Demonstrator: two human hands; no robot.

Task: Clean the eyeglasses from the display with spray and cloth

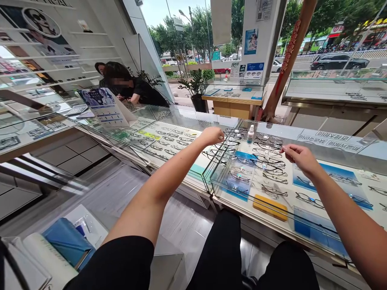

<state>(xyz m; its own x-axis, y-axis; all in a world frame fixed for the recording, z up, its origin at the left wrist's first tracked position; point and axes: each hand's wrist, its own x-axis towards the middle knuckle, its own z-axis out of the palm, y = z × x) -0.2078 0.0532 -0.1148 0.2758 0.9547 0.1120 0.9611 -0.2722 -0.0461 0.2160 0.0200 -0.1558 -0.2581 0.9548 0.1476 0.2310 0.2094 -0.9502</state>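
My left hand (213,135) is over the glass counter with its fingers curled down. It is beside eyeglasses (231,143) lying near the joint between two display cases, and what its fingers hold, if anything, is hidden. To the right, my right hand (299,158) has thumb and forefinger pressed together near the end of a dark-framed pair of glasses (267,141). Whether it grips that frame cannot be made out. A small white spray bottle (250,134) stands upright between my hands. More eyeglasses (269,163) lie in rows nearer to me.
A yellow case (270,207) lies near the front of the glass display case (214,187). Leftward stands a tent-shaped sign (104,106) on the counter. Two people (133,84) are beyond it, one leaning over. A blue pouch (68,241) lies at lower left.
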